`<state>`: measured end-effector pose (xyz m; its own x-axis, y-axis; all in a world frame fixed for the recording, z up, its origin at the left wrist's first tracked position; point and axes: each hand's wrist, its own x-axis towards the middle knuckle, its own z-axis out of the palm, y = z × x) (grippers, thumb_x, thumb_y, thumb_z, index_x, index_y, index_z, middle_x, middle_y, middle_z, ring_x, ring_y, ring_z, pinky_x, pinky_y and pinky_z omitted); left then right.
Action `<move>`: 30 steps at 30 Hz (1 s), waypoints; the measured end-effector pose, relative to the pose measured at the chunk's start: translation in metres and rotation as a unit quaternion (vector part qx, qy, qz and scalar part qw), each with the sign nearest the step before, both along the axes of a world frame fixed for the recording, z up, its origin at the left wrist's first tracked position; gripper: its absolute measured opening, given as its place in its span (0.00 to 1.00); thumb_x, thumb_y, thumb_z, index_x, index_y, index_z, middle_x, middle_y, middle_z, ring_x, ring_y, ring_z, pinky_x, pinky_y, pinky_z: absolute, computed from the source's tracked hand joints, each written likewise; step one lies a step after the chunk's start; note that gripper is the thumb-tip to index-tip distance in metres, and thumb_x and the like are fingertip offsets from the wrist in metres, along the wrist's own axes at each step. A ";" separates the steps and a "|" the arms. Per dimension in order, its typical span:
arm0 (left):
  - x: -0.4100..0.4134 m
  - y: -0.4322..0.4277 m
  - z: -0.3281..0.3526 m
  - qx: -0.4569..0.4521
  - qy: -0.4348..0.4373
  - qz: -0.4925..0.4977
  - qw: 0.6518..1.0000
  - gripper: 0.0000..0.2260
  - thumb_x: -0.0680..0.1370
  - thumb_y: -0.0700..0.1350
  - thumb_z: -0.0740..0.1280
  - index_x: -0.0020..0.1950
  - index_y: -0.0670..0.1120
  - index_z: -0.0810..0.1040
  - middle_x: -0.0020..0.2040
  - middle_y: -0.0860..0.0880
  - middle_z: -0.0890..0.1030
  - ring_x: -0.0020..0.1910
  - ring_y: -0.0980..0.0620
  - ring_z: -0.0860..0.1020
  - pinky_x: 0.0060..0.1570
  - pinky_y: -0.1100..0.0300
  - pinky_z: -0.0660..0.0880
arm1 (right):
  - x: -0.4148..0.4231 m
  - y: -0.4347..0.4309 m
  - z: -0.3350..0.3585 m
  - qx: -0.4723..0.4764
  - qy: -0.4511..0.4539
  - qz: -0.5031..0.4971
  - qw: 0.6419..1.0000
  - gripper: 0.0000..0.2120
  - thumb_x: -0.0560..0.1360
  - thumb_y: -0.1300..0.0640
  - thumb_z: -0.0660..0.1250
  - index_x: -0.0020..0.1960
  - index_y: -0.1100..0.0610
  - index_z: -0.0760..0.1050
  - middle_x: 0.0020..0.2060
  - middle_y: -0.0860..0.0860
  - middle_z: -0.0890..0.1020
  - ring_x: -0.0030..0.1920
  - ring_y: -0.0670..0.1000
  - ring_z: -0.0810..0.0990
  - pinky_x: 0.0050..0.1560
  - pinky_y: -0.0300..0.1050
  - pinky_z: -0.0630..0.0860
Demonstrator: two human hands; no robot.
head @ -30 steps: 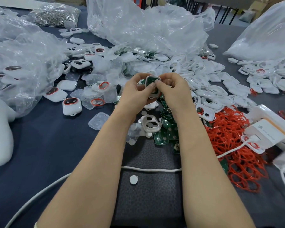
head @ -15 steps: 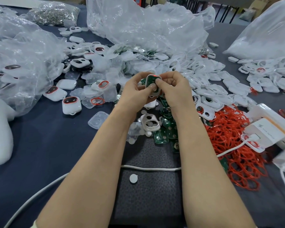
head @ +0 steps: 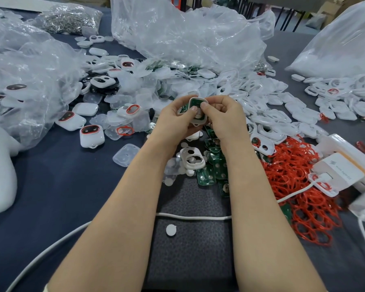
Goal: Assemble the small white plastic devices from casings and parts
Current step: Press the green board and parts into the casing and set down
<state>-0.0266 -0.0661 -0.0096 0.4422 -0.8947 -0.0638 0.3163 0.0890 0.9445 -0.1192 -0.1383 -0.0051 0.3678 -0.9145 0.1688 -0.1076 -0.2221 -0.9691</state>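
At table centre, raised a little above the dark mat [head: 190, 256], the 2 hands meet around 1 small white casing [head: 196, 122].

- **Left hand** [head: 175, 121]: the fingers curl behind the casing and the thumb [head: 192, 112] presses on its open face.
- **Right hand** [head: 226, 117]: the fingers curl round the casing's right edge and the thumb [head: 204, 106] presses beside the left one.
- **Held part:** a green circuit board [head: 195, 103] sits inside the casing, facing the camera. Whether it is fully seated cannot be told.
- **Below the hands:** 1 empty casing frame [head: 192, 159] lies on white discs, touching a cluster of loose circuit boards [head: 207, 175].
- **Right of the boards:** a heap of red rings [head: 293, 186] spreads toward a white charger [head: 338, 173]. Its cable [head: 194, 217] crosses the mat under both forearms.
- **On the mat:** 1 lone white disc [head: 170, 230] lies near the cable.
- **Beyond the right hand:** a pile of white casing shells [head: 272, 114].
- **Left side:** a closed device with a red-rimmed window [head: 92, 136] stands on the blue tablecloth [head: 57, 186]. A translucent pad [head: 126, 158] lies near it.
- **Far edge:** clear plastic bags [head: 177, 32] and a bag of metal parts [head: 70, 17].
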 end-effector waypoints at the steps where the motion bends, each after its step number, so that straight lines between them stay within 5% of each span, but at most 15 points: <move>1: 0.000 0.000 0.000 0.002 -0.001 0.000 1.000 0.11 0.81 0.36 0.61 0.60 0.46 0.76 0.54 0.40 0.81 0.45 0.51 0.83 0.43 0.62 0.80 | 0.000 0.000 0.000 -0.001 0.001 0.001 1.000 0.02 0.75 0.61 0.69 0.45 0.55 0.77 0.26 0.41 0.74 0.28 0.37 0.74 0.32 0.32 0.72; 17: 0.001 0.001 0.005 0.033 0.076 0.003 0.997 0.09 0.81 0.38 0.60 0.57 0.46 0.78 0.49 0.44 0.81 0.40 0.50 0.83 0.43 0.60 0.81 | -0.003 0.002 0.003 0.027 -0.030 0.023 0.999 0.03 0.75 0.62 0.69 0.45 0.55 0.78 0.28 0.43 0.80 0.31 0.40 0.80 0.32 0.33 0.74; 21: 0.001 0.001 0.004 0.032 0.070 0.004 0.997 0.14 0.81 0.35 0.59 0.64 0.43 0.75 0.54 0.41 0.80 0.43 0.49 0.82 0.43 0.61 0.81 | -0.002 0.003 0.002 0.029 -0.038 0.022 0.999 0.05 0.75 0.62 0.69 0.43 0.53 0.78 0.32 0.47 0.81 0.31 0.41 0.80 0.31 0.33 0.74; 30: 0.000 0.002 0.006 0.030 0.072 0.007 0.997 0.13 0.80 0.34 0.60 0.63 0.43 0.75 0.53 0.42 0.80 0.42 0.49 0.82 0.43 0.61 0.81 | -0.002 0.004 0.003 0.026 -0.037 0.021 0.999 0.04 0.75 0.62 0.69 0.44 0.55 0.79 0.26 0.43 0.79 0.28 0.39 0.79 0.29 0.30 0.72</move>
